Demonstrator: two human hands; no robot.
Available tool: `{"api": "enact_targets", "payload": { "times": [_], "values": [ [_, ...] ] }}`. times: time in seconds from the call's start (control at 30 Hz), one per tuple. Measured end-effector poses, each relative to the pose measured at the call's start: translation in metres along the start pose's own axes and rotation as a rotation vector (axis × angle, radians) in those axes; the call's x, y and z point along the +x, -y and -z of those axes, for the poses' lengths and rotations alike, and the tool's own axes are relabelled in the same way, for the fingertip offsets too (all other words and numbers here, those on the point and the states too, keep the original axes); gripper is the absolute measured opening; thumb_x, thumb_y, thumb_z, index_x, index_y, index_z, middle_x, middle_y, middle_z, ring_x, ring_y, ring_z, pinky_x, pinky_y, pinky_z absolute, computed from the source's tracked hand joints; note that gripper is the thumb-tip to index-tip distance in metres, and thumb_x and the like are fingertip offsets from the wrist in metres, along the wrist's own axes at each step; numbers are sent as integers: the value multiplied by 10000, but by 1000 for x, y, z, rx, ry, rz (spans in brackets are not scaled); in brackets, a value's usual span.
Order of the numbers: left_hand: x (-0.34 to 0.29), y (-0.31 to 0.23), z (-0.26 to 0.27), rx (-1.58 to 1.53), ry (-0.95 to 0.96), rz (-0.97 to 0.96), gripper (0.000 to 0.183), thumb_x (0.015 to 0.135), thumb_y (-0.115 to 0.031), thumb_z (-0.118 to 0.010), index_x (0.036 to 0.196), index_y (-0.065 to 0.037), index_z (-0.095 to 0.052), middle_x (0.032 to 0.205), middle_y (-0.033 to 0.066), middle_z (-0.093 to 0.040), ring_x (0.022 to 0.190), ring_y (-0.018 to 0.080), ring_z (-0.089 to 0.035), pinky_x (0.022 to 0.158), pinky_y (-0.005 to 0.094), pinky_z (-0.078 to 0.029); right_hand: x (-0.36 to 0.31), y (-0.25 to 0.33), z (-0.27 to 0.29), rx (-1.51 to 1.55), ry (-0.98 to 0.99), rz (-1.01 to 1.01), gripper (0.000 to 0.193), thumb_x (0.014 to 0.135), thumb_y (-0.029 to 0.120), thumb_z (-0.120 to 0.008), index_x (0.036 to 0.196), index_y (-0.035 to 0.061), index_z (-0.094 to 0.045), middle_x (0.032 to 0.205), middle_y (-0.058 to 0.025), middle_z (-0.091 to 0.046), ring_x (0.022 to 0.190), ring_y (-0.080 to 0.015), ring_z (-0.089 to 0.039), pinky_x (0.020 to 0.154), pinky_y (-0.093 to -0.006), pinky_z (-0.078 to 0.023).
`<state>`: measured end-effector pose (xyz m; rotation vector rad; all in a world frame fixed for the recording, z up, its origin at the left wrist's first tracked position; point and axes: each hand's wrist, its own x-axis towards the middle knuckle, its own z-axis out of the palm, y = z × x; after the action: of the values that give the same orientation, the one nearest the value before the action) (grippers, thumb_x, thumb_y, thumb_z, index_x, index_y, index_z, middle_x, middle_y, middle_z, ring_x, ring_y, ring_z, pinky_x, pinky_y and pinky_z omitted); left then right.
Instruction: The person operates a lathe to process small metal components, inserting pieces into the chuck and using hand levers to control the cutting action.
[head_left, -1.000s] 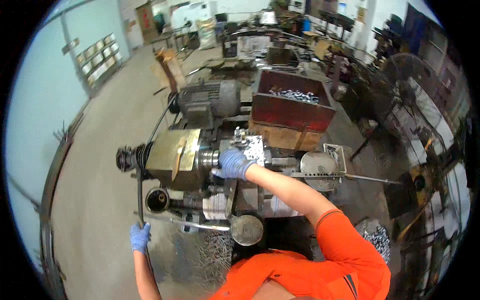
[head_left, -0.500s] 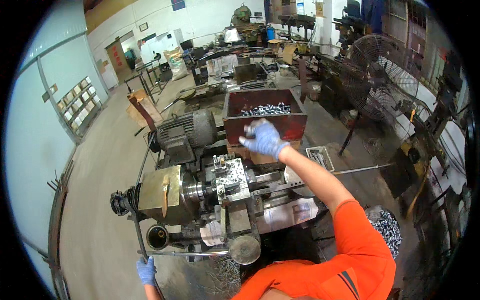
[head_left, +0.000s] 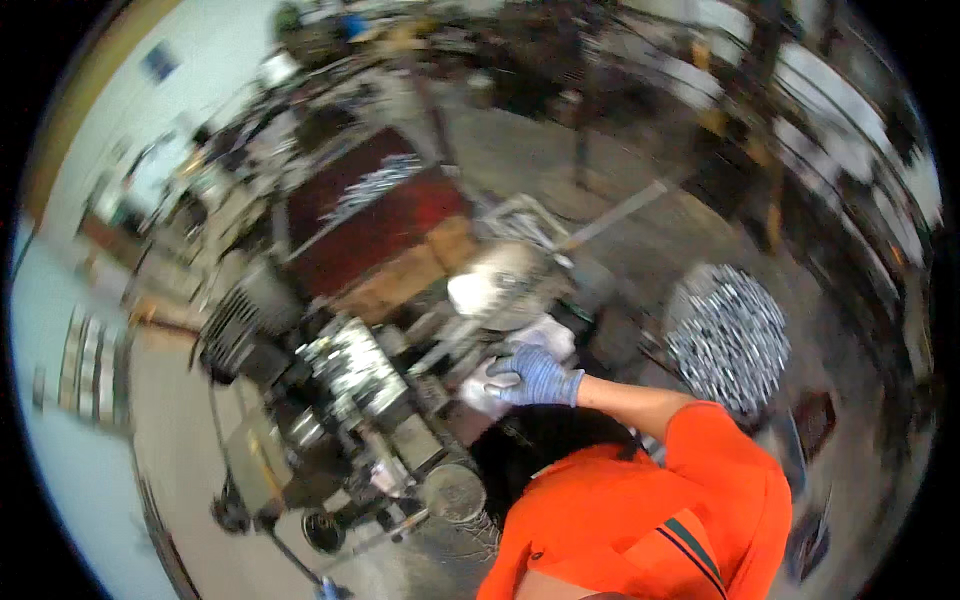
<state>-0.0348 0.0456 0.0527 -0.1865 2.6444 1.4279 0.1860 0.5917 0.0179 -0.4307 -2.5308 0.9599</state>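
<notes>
The picture is smeared by motion. My right hand (head_left: 537, 376), in a blue-grey glove, is over the right side of a lathe-like machine (head_left: 412, 438), above some pale paper (head_left: 545, 338). Its fingers are a little bent and apart, and I see nothing in them. Only a blurred bit of my left hand (head_left: 330, 589), gloved too, shows at the lower edge, at the end of a long dark bar (head_left: 290, 553); its fingers cannot be made out. To the right stands a round container heaped with small shiny metal pieces (head_left: 728, 340).
Behind the machine is a dark red box (head_left: 385, 235) with similar metal pieces inside. A finned motor (head_left: 250, 315) sits at the machine's left. A pale tray (head_left: 520, 222) and a long rod (head_left: 615, 215) lie beyond my right hand. A pale wall (head_left: 70, 480) bounds the left.
The view has swung to the right. My right hand has moved from in front of the red box back toward me. My left hand has nearly left the picture at the lower edge.
</notes>
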Motion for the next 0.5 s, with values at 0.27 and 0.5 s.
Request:
{"api": "enact_targets", "payload": {
  "times": [0.27,0.5],
  "values": [
    [14,11,-14,70,59,71,378,868,-379,-564,762,-17,-583,574,75,-548,500,133,-449,474,307,-364,-157,-89,72,-215,-370,-534,422,749,450,-609,871,52,-678,901,-186,-639,840,-332,-616,782,-399,-481],
    [32,14,-4,113,119,140,389,870,-394,-553,761,-21,-578,562,72,-542,478,125,-421,456,296,-340,-211,-194,171,-723,-191,-1097,528,771,532,-509,938,52,-657,921,-177,-645,895,-314,-612,823,-404,-462]
  ]
}}
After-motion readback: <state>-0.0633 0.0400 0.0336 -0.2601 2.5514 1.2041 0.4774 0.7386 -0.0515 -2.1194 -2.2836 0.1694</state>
